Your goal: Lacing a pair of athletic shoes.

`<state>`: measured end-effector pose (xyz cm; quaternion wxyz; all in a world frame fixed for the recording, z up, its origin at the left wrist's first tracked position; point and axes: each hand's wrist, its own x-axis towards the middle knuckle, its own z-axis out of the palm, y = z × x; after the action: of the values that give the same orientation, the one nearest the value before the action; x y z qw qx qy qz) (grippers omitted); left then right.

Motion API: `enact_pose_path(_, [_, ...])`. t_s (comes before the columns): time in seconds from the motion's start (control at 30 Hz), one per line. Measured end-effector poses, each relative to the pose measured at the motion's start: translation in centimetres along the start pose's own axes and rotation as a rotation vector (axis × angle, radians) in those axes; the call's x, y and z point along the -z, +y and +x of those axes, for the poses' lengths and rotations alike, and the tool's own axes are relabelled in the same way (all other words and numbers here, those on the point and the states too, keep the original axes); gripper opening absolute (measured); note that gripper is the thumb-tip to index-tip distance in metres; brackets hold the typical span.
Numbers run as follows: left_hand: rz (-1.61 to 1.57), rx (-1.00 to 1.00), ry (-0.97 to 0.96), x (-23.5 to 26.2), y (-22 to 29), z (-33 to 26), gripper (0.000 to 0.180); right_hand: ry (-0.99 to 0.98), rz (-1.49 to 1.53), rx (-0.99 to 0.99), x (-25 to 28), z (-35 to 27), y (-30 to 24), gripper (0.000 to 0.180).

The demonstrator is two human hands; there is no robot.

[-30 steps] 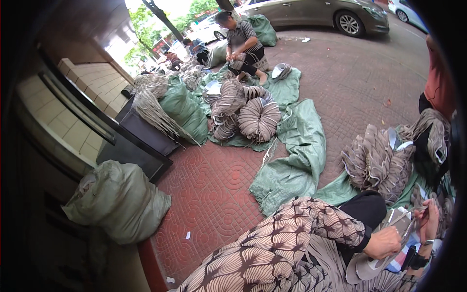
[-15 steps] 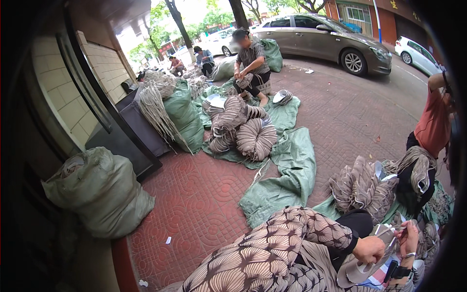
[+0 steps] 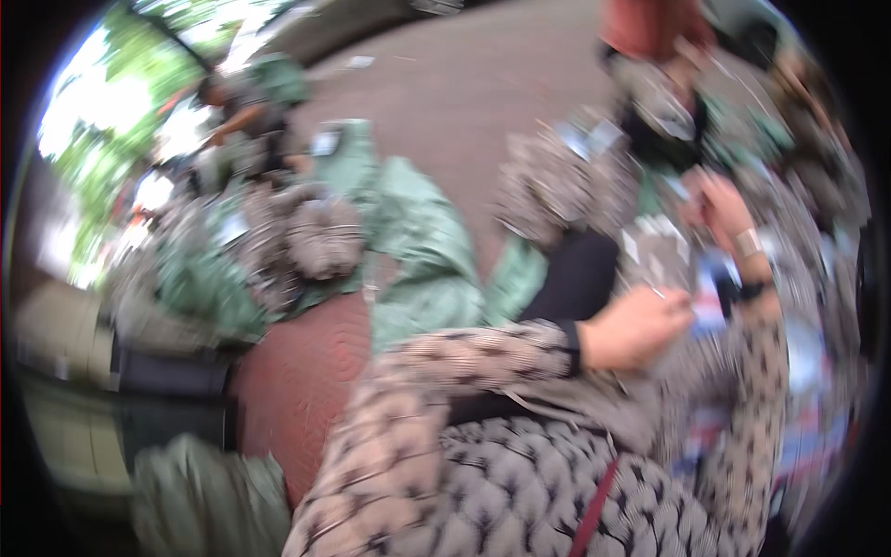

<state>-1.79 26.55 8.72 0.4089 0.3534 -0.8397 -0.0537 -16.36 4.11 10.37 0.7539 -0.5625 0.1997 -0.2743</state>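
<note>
Smeared by motion, my left hand is closed, fingers curled at the lower edge of a grey-beige fabric piece with white patches. A small thin bright thing shows at its fingertips, too blurred to name. My right hand is raised beyond and to the right, fingers pressed together as in a pinch; what they hold, if anything, cannot be made out. A light band and a black band circle that wrist. Grey-beige fabric strips lie over my lap below the left hand.
Bundled grey-beige pieces are heaped ahead, beside a person in a red top. Green sacking covers paving. More bundles and another person are at far left; a full sack stands near left.
The view has swung right and down, bringing my lap and both forearms further in. My left hand has moved from above the grey-beige piece to its lower edge; blur hides finer changes.
</note>
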Motion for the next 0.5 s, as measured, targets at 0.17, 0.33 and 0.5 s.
enact_pose_path(0.17, [0.045,-0.015,-0.472,-0.2,2.0,-1.9,0.043,0.381,-0.102,0.178,1.0,2.9,-0.9,0.023])
enact_pose_path(0.33, [0.004,-0.066,-0.419,-2.2,3.7,-1.9,0.041,0.406,-0.121,0.107,6.1,1.3,0.0,0.029])
enact_pose_path(0.5, [-0.363,0.166,-0.203,-0.9,2.2,-1.8,0.027,0.385,-0.122,0.027,3.9,0.8,-1.1,0.030])
